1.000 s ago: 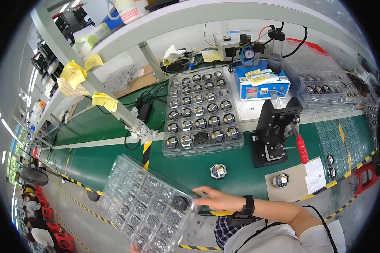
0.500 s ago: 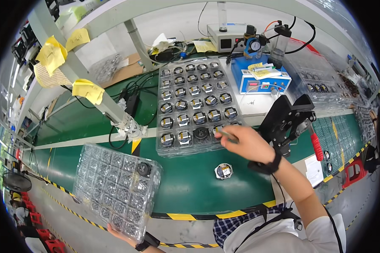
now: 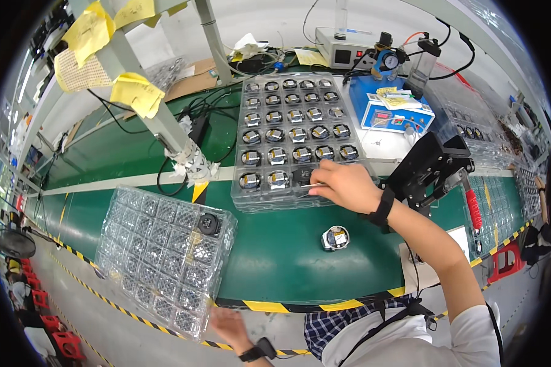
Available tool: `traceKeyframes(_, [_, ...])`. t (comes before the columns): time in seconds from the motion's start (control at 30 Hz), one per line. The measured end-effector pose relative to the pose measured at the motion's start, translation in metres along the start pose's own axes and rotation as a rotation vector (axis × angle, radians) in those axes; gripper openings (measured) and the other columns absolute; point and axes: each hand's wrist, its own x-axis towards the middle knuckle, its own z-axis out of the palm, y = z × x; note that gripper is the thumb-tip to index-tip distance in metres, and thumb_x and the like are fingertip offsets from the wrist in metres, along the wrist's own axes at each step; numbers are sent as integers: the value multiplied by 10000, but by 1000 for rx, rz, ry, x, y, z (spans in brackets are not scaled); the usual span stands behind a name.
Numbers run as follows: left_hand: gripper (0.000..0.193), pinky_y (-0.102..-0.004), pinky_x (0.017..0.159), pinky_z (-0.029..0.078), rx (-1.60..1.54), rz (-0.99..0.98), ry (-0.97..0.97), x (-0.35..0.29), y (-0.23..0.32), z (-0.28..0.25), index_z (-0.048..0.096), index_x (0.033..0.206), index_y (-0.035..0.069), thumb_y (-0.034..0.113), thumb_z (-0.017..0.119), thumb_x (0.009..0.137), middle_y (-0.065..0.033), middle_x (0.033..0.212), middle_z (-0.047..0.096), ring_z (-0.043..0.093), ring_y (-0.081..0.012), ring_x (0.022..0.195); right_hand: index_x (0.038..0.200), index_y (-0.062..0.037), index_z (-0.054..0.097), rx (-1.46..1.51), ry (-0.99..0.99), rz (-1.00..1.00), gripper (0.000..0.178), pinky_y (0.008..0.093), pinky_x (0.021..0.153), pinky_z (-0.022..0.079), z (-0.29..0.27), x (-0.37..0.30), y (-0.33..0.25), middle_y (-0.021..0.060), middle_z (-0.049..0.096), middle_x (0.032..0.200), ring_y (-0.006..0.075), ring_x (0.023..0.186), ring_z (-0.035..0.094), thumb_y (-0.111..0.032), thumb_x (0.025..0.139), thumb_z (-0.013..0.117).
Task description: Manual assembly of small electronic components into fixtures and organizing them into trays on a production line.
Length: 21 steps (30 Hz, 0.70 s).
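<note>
The right hand [image 3: 349, 187] bends its fingers over the front of a transparent tray [image 3: 257, 200] filled with round parts; what they pinch, if anything, I cannot tell. The left hand [image 3: 229, 328], loose and holding nothing, is just beside a second tray [image 3: 156, 248] bearing one black disc [image 3: 209, 224]. Nearer the body than the right hand, a loose part [image 3: 335, 238] sits on the green bench [image 3: 269, 260].

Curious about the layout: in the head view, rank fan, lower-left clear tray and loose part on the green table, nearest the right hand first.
1. Loose part, just below the right hand.
2. Clear tray, lower left.
3. Fan, far left.
</note>
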Motion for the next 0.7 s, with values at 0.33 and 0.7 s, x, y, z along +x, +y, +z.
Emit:
traceKeyframes(0.33, [384,-418,873,441,1568,-3,-686,-88,-187,95,602,1126,60,245,661,794,-133,1124,612,571,-338,1028,851,-54,584,64,163,-12,226,352,607,438,-22,10,10,80,561,793,268,719,573,-259,825,676])
traceKeyframes(0.7, [453,-473,863,433,1688,21,-984,-74,-195,88,595,1145,107,376,619,781,-142,1124,604,561,-360,1019,822,3,538,175,193,31,216,270,600,361,-35,18,8,38,430,694,120,652,399,-178,868,648])
